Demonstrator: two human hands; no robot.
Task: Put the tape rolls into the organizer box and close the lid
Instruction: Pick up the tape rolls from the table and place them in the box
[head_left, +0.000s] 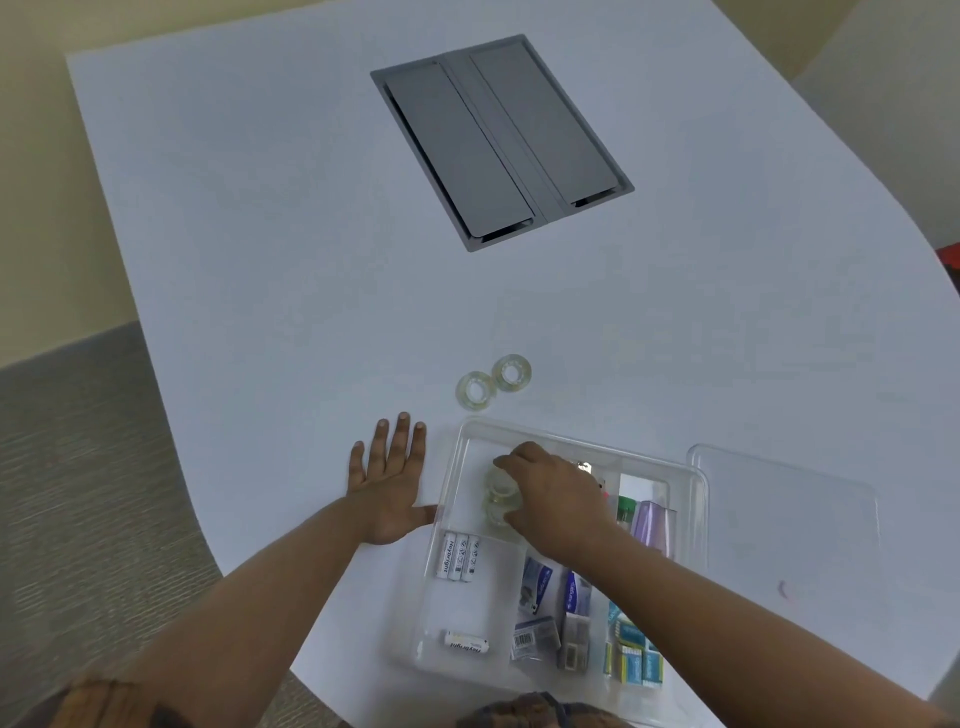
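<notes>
step: putting tape in box (696, 488) | right hand (556, 499) pinches tape stack (500, 500) in box's far-left part | left hand (387, 483) flat, spread, beside box | two rolls (493, 380) wait just beyond box | lid (789, 512) off, right of box | next: grab those rolls

An office meeting room: the wide white worktop (260, 208) carried a grey flip-lid cable hatch (501, 140) mid-surface, with grey carpet (78, 467) below its left edge.

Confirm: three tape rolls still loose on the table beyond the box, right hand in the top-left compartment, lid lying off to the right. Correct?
Not quite: the head view shows two loose tape rolls, not three. The rest holds: right hand in the organizer box top-left compartment, lid lying off to the right.
</notes>
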